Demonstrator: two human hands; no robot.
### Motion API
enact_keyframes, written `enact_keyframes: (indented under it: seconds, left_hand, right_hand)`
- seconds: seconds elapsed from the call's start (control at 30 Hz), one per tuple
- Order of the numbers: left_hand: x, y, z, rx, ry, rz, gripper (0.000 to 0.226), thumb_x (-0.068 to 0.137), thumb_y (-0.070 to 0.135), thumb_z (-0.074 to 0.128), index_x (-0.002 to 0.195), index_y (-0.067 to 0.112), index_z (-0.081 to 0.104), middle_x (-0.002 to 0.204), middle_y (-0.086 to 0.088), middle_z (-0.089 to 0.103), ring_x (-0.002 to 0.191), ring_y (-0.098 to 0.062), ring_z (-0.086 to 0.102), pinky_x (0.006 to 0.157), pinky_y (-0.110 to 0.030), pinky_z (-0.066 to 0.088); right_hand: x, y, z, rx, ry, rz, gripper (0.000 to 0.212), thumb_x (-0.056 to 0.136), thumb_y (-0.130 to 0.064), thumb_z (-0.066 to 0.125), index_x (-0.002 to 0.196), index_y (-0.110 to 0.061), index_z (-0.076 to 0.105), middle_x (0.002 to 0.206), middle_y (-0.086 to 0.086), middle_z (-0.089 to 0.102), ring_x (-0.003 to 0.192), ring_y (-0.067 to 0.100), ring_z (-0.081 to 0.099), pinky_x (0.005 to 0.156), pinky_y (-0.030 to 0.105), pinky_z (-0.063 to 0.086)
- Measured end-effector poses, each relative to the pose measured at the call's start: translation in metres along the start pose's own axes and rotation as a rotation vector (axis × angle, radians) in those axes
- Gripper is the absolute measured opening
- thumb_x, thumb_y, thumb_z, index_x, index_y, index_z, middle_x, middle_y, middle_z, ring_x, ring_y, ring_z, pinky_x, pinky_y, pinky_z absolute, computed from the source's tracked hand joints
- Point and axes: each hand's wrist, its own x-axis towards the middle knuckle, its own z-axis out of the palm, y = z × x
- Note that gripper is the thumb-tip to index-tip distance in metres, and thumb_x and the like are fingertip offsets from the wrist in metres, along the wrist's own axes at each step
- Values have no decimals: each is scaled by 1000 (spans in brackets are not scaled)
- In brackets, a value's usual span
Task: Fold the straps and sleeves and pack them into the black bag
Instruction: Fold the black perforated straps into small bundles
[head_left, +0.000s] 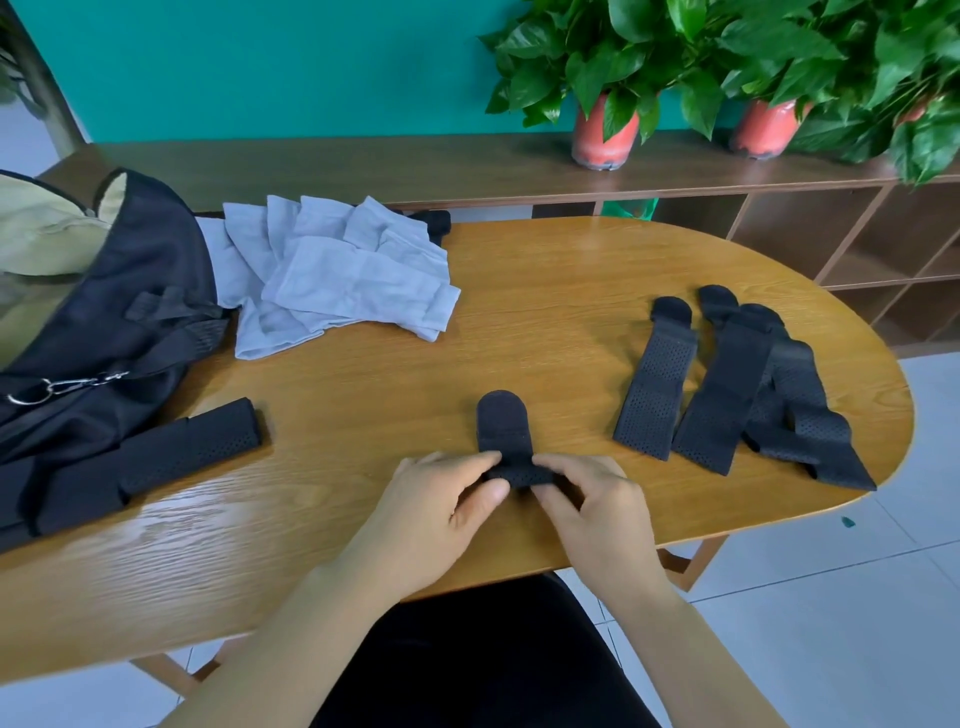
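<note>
- Though its mouth gapes at the left edge of the frame, the black bag (104, 312) shows only pale lining; cannot tell if anything is packed inside yet.
- Lower left: black straps (197, 447) lie doubled over on the worktop (519, 291), touching the bag's edge. They look folded, but they are outside the bag, so packing is judged not done for these.
- Upper left of centre: grey sleeves (337, 275) sit in a loose fanned heap with the near edge against the bag. Not packed; cannot tell if they are folded.
- Lower centre: left hand (441, 499) has its thumb and fingers curled, pinching the near end of the strap in work (501, 421).
- That strap lies on the worktop with its rounded tab pointing up-frame and its near part bunched between both hands. A fold is judged mid-way.
- Right hand (597, 504) has its fingers curled too, pinching the same near end from the other side.
- Right of centre: at least three unfolded straps (727, 384) lie flat at full length, with the right-most ones overlapping. All are left to do.
- Judgement: roughly a third in. Some straps are folded, one is in hand, and the rest plus the sleeves and all packing remain.
- Upper right: potted plants (727, 62) stand on a shelf, not part of the job.
</note>
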Motion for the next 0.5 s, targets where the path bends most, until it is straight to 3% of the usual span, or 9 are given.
enact_keyframes:
  seconds: [0.07, 0.13, 0.17, 0.33, 0.5]
  left_hand:
    - [7, 1, 1, -37, 81, -48, 38, 100, 42, 43, 127, 22, 60, 102, 6, 69, 91, -13, 62, 84, -32, 47]
    - [16, 1, 5, 10, 140, -91, 21, 100, 35, 47, 94, 20, 60, 69, 6, 58, 62, -14, 54, 61, -30, 42]
    - [20, 2, 7, 38, 163, -120, 22, 100, 31, 49, 82, 19, 53, 62, 8, 50, 56, -15, 50, 56, -30, 39]
    - [40, -2, 11, 20, 208, -215, 32, 98, 27, 54, 71, 11, 53, 62, -2, 58, 57, -21, 56, 58, -38, 49]
    - [58, -7, 10, -59, 185, -320, 43, 97, 26, 54, 58, 13, 41, 63, -7, 60, 63, -26, 64, 63, -44, 52]
  right_hand:
    - [7, -4, 5, -2, 30, 46, 14, 88, -17, 68, 102, -17, 73, 85, -16, 57, 92, 6, 53, 74, 7, 37]
    - [16, -9, 11, -24, 63, 85, 8, 90, -20, 66, 89, -14, 70, 77, -11, 58, 86, 15, 53, 64, 16, 36]
    - [20, -10, 14, -31, 69, 113, 11, 91, -22, 64, 86, -14, 68, 76, -9, 59, 83, 16, 53, 63, 23, 37]
    - [38, -16, 20, -133, 57, 222, 18, 97, -34, 53, 97, -23, 67, 87, -6, 64, 87, 15, 56, 65, 28, 42]
    - [53, -21, 24, -213, 39, 287, 24, 99, -37, 48, 102, -23, 67, 95, -4, 63, 78, 12, 50, 60, 27, 34]
